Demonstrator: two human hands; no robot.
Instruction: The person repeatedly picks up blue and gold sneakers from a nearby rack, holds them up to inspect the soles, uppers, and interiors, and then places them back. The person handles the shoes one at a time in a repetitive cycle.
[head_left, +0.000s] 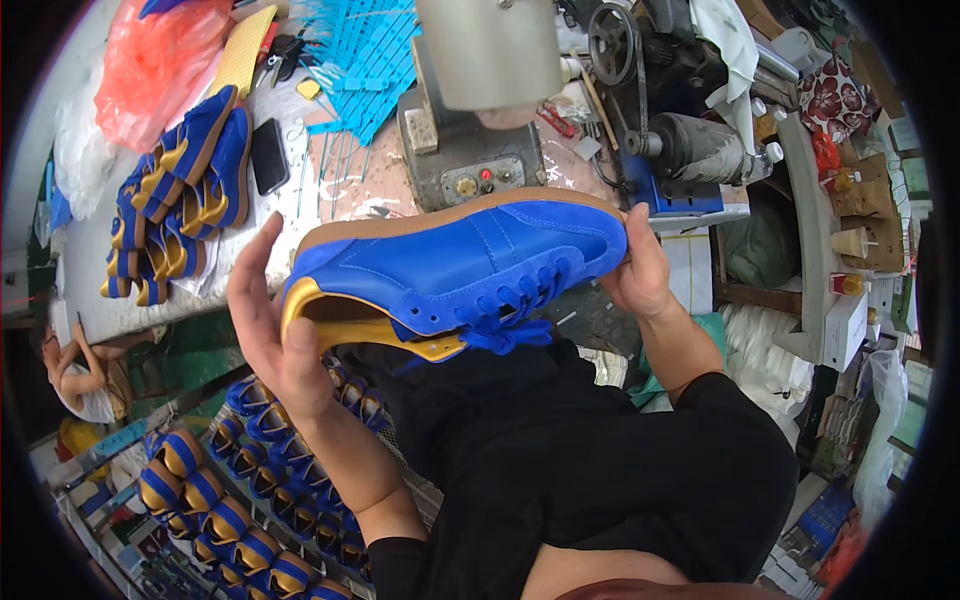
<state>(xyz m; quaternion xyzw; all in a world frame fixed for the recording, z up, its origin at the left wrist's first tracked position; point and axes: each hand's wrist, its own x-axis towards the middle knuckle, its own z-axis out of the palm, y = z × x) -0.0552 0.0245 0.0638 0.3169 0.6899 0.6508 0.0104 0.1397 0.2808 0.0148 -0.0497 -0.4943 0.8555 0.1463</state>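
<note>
A blue sneaker (430, 262) with a brown sole, yellow heel and lining, and blue laces lies tilted on its side in the air between my hands. Its toe points right, and the sole faces away from me. At the heel is my left hand (285, 335), its thumb against the yellow collar and its fingers stretched up beside the heel. My right hand (640, 270) grips the toe, with some of its fingers hidden. Just beyond the shoe stands a grey machine (470, 165) with a lit red button and a broad metal cylinder above it.
Finished-looking blue and yellow sneakers (180, 195) pile up on the table's left, beside a phone (269, 157). Blue plastic strips (370, 70) lie behind. More shoes fill a rack (215, 510) at lower left. A person (85, 380) sits far left. A motor (700, 148) stands at right.
</note>
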